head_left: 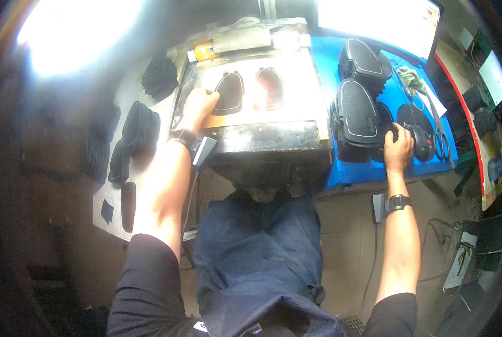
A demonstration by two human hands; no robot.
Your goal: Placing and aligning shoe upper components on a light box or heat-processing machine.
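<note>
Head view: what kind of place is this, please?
Probably a small factory workstation for pressing shoe or pad parts: a metal mould plate with two shaped recesses, stacks of black mesh-faced pieces on the blue bench, and scissors.

Black mesh-patterned pads (356,112) on blue table (325,62).

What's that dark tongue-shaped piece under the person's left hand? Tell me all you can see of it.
The dark tongue-shaped piece is flat, rounded at its far end and straight at its near end, with a paler rim. It lies in a matching recess of the shiny metal plate, beside a second, reddish recess. The left hand touches its left edge. Its material cannot be told.
</note>
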